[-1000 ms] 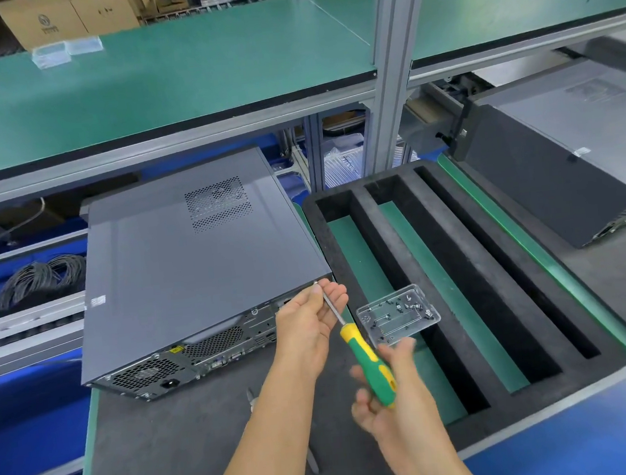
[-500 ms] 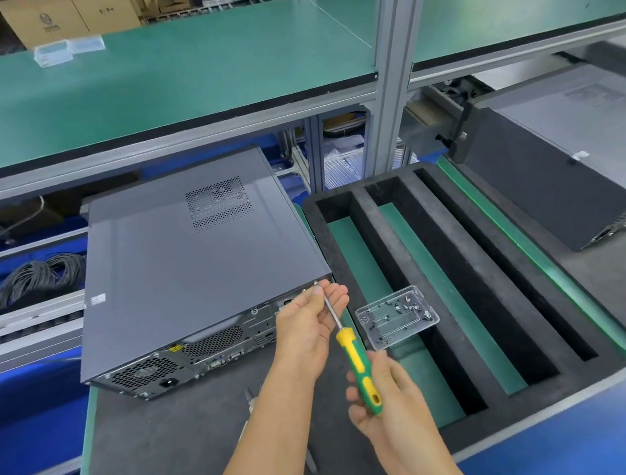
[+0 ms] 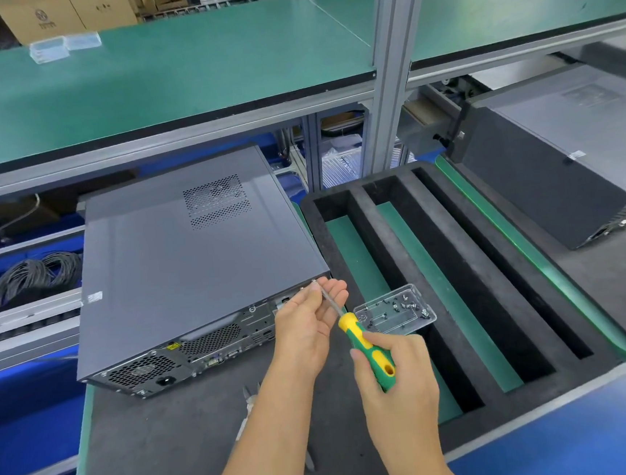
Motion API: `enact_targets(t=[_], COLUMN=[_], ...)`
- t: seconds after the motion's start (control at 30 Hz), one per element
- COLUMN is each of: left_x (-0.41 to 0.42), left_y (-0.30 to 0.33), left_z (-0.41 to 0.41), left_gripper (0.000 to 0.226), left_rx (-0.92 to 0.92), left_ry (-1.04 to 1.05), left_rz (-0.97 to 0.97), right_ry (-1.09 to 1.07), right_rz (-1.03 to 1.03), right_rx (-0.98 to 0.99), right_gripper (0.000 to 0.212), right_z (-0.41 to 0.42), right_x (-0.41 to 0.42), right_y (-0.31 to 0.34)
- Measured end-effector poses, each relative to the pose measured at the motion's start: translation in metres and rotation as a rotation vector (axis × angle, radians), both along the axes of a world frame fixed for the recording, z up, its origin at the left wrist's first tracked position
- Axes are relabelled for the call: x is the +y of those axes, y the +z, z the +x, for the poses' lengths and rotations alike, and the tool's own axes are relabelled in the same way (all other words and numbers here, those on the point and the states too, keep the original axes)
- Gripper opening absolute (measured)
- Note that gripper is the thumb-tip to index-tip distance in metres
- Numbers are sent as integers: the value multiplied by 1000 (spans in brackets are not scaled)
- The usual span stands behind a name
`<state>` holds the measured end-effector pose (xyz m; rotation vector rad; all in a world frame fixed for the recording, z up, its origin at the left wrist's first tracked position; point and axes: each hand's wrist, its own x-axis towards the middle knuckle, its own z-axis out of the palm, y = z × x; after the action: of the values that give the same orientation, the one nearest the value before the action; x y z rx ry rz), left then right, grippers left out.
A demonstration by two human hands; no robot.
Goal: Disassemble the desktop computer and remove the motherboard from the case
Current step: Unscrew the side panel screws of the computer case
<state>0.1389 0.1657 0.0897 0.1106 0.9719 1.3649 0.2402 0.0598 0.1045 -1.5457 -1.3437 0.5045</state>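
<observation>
A grey desktop computer case [image 3: 192, 259] lies flat on the dark mat, closed, its rear panel facing me. My right hand [image 3: 397, 393] grips the green and yellow handle of a screwdriver [image 3: 366, 346]. The shaft runs up and left, and its tip meets the case's top right rear corner. My left hand [image 3: 307, 325] is beside that corner, its fingertips touching the shaft near the tip. A clear plastic tray [image 3: 395, 311] with several loose screws sits just right of the hands.
A black foam holder [image 3: 411, 251] with long slots fills the middle right of the bench. A second computer case [image 3: 562, 162] lies at the far right. Pliers [image 3: 251, 398] lie on the mat under my left forearm. A green shelf [image 3: 161, 72] overhangs the back.
My right hand has shifted its hold on the screwdriver handle, as when turning it. The tip stays at the case corner and my left hand stays on the shaft.
</observation>
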Motion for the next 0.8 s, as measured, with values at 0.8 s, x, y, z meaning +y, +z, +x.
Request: enact_targets(t=[0.8], left_x=[0], left_y=[-2], left_z=[2], left_gripper=[18], left_rx=[-59], left_ry=[30], left_rz=[-10], right_ry=[-21], right_rz=[-597], right_rx=[1156], right_gripper=[24], right_z=[5], right_x=[-1], right_y=[8])
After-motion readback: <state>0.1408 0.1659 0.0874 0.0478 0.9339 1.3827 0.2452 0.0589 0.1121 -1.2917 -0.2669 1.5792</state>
